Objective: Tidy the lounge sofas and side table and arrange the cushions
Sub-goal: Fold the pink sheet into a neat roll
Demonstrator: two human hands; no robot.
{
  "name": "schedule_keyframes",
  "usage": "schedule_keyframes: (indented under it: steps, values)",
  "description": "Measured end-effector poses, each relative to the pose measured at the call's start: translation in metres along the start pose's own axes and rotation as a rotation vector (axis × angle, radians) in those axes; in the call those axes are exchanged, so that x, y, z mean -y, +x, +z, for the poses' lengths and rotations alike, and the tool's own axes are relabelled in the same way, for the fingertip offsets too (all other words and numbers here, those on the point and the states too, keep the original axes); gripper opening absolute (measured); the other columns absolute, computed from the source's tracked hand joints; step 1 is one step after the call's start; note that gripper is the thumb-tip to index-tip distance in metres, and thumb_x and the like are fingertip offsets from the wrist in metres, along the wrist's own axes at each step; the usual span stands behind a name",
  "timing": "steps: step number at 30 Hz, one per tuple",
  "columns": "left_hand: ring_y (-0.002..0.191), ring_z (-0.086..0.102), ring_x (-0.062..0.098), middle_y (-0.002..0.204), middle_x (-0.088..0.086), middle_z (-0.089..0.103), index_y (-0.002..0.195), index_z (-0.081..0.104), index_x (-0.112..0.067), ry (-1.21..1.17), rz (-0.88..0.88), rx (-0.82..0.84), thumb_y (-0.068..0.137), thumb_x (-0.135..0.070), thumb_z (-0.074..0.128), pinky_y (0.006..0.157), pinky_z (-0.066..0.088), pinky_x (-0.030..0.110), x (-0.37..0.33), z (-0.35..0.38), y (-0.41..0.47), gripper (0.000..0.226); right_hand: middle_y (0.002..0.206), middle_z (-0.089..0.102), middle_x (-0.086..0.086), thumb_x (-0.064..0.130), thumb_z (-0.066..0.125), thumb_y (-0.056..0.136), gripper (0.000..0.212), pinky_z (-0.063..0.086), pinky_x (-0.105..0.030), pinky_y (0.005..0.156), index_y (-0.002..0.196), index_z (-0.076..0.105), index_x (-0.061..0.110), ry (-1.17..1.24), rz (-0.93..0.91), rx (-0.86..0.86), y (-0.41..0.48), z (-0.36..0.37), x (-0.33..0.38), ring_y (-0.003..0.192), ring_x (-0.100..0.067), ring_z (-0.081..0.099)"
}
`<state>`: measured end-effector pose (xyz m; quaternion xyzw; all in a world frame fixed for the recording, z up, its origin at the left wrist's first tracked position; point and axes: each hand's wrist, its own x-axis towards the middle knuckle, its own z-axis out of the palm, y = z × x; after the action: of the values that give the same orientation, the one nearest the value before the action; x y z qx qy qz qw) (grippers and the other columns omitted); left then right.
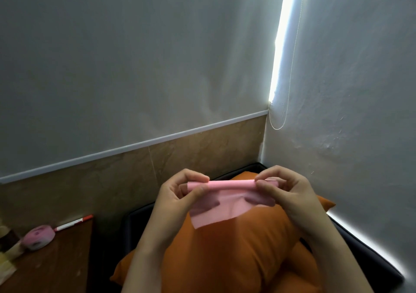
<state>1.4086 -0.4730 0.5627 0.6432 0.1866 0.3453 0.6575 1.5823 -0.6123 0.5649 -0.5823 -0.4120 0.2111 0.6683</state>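
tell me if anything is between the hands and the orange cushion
Only the pink sheet: the left hand and right hand each pinch its top edge, and it hangs in front of the orange cushion. Nothing else visible lies between them.

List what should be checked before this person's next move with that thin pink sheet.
1. Left hand pinches the thin pink sheet: ok.
2. Right hand pinches its other end: ok.
3. Sheet's lower part hangs free, above the orange fabric cushion: ok.
4. Cushion arranged on the dark sofa: cannot tell.
5. Brown wooden side table tidied: not ok; red-and-white marker pen and round pink case lie there.
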Motion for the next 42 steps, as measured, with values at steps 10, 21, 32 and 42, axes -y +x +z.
schedule_keyframes:
  steps: [10, 21, 32, 42]
  values:
    - [0.094, 0.07, 0.016, 0.098, 0.002, 0.074, 0.105, 0.067, -0.013, 0.085, -0.024, 0.009, 0.082, 0.002, 0.068, 0.078, 0.057, 0.027, 0.005, -0.005, 0.002, 0.027, 0.094, 0.075, 0.004, -0.001, 0.072, 0.076, 0.026, 0.053, -0.016, 0.076, 0.097, 0.073, 0.014, -0.101, 0.057, 0.082, 0.001, -0.006, -0.001, 0.091, -0.009, 0.07]
    - [0.083, 0.071, 0.018, 0.088, 0.003, 0.071, 0.102, 0.061, -0.01, 0.04, -0.05, 0.086, 0.092, -0.011, 0.058, 0.065, 0.055, 0.024, 0.006, -0.002, 0.0, 0.011, 0.09, 0.073, -0.009, 0.02, 0.065, 0.077, 0.022, 0.057, -0.023, 0.07, 0.096, 0.071, 0.012, -0.044, 0.054, 0.065, 0.003, -0.002, -0.004, 0.086, -0.019, 0.071]
    - [0.079, 0.062, 0.014, 0.089, 0.003, 0.063, 0.1, 0.061, -0.005, 0.041, -0.016, 0.066, 0.088, -0.002, 0.064, 0.064, 0.054, 0.024, 0.011, -0.009, 0.003, 0.013, 0.092, 0.072, -0.011, 0.016, 0.07, 0.073, 0.024, 0.058, -0.033, 0.076, 0.097, 0.072, 0.011, -0.001, 0.051, 0.102, 0.001, -0.005, -0.007, 0.09, -0.027, 0.07]
    - [0.077, 0.071, 0.023, 0.079, 0.004, 0.069, 0.094, 0.061, -0.001, -0.011, -0.023, 0.033, 0.076, -0.014, 0.07, 0.063, 0.057, 0.029, 0.004, -0.003, 0.001, 0.024, 0.078, 0.073, -0.006, 0.03, 0.073, 0.068, 0.019, 0.055, -0.022, 0.063, 0.08, 0.071, 0.016, -0.072, 0.054, 0.02, 0.002, 0.001, -0.004, 0.074, -0.018, 0.071]
